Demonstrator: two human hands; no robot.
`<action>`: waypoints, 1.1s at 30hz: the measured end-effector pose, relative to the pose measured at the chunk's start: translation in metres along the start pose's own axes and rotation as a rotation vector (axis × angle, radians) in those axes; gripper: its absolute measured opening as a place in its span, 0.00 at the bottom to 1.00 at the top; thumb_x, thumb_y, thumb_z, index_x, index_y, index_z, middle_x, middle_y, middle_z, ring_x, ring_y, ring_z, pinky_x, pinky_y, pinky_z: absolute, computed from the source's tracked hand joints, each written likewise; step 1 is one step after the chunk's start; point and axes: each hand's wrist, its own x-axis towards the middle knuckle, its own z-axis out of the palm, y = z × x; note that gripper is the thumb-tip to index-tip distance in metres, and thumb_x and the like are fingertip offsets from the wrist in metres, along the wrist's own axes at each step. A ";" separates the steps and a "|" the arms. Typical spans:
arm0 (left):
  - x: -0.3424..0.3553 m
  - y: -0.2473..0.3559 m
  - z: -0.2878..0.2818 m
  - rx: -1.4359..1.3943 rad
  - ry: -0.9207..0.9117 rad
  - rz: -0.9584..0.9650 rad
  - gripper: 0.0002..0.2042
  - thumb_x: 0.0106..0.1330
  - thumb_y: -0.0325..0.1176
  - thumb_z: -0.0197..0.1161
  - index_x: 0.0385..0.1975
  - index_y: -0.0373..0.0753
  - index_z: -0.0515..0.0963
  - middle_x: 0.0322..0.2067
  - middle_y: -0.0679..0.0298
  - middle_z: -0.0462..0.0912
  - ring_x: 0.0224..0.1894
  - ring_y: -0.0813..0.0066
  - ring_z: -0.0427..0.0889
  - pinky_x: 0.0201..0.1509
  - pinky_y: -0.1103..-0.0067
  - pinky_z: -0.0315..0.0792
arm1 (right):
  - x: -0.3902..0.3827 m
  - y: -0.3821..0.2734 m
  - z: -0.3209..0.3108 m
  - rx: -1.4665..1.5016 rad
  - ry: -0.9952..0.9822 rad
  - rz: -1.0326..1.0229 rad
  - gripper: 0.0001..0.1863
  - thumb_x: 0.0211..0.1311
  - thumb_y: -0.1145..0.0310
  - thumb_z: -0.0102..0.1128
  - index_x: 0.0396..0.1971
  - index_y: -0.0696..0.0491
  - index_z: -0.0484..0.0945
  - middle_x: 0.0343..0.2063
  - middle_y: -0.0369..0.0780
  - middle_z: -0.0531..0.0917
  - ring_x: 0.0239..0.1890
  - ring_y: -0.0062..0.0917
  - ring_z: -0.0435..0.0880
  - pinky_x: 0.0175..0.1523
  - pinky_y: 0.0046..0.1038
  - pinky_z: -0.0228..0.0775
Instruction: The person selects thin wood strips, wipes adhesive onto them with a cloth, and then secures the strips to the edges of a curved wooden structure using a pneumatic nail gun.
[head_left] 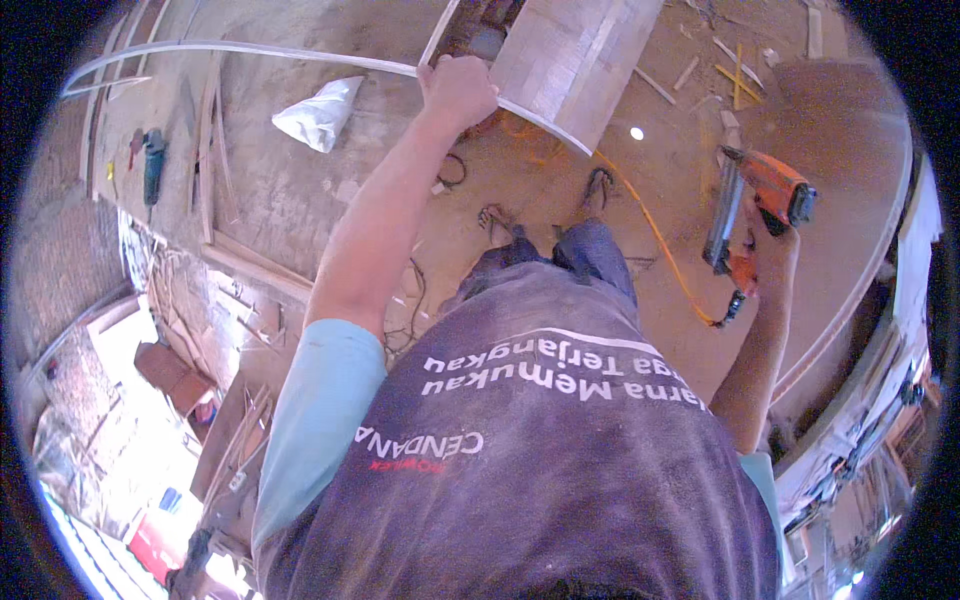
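My left hand [460, 92] is closed round a long, thin pale strip [250, 47] at the near left corner of a curved wooden panel [570, 65]. Leftward from the hand, the strip's free length bows away over the work surface. On the other side, a pale edge runs along the panel's near end. My right hand [775, 240] grips an orange and black nail gun [772, 182] by its handle, well to the right of the panel. An orange air hose [655, 225] trails from the gun toward the panel's underside.
A white plastic bag [320, 113] and a green power tool [153, 168] lie on the surface at left. Wood scraps [740, 80] litter the floor at far right. A large round-edged brown board [850, 170] is at right. Dark cable [415, 300] lies near my feet.
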 end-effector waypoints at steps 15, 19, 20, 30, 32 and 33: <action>0.006 -0.015 -0.003 0.025 -0.071 -0.014 0.17 0.65 0.46 0.62 0.46 0.42 0.87 0.50 0.55 0.86 0.61 0.53 0.79 0.65 0.47 0.64 | -0.056 0.005 0.014 0.084 -0.186 0.161 0.14 0.63 0.59 0.74 0.29 0.54 0.81 0.19 0.30 0.78 0.19 0.15 0.75 0.25 0.23 0.65; 0.005 -0.032 0.008 -0.013 -0.024 0.058 0.18 0.67 0.47 0.62 0.44 0.39 0.86 0.46 0.48 0.86 0.50 0.44 0.83 0.57 0.56 0.75 | -0.031 0.022 0.025 0.050 -0.234 0.072 0.15 0.62 0.60 0.75 0.36 0.56 0.83 0.23 0.32 0.82 0.22 0.16 0.77 0.28 0.25 0.70; 0.003 -0.035 0.010 -0.010 -0.028 0.072 0.18 0.67 0.46 0.62 0.46 0.40 0.86 0.47 0.49 0.86 0.51 0.44 0.83 0.58 0.56 0.75 | -0.030 0.022 0.030 0.049 -0.239 0.040 0.16 0.62 0.59 0.75 0.32 0.56 0.82 0.21 0.31 0.80 0.21 0.15 0.75 0.27 0.25 0.67; -0.035 -0.043 -0.003 -0.270 0.289 0.439 0.18 0.65 0.37 0.68 0.52 0.35 0.83 0.51 0.49 0.85 0.57 0.49 0.79 0.63 0.64 0.73 | -0.038 0.003 0.085 -0.046 -0.363 0.081 0.15 0.61 0.61 0.74 0.37 0.56 0.83 0.22 0.35 0.83 0.20 0.19 0.79 0.25 0.27 0.72; -0.037 -0.038 0.002 -0.233 0.315 0.411 0.18 0.64 0.37 0.69 0.51 0.34 0.83 0.49 0.49 0.85 0.55 0.49 0.80 0.62 0.63 0.74 | -0.046 0.001 0.100 0.029 -0.365 0.093 0.14 0.61 0.61 0.74 0.36 0.56 0.83 0.21 0.34 0.82 0.19 0.19 0.78 0.24 0.27 0.70; -0.038 -0.037 0.003 -0.215 0.329 0.397 0.18 0.63 0.37 0.69 0.50 0.34 0.83 0.49 0.50 0.85 0.55 0.49 0.80 0.62 0.62 0.74 | -0.050 -0.001 0.106 0.066 -0.365 0.098 0.13 0.61 0.62 0.73 0.36 0.56 0.83 0.21 0.34 0.82 0.19 0.19 0.78 0.23 0.27 0.70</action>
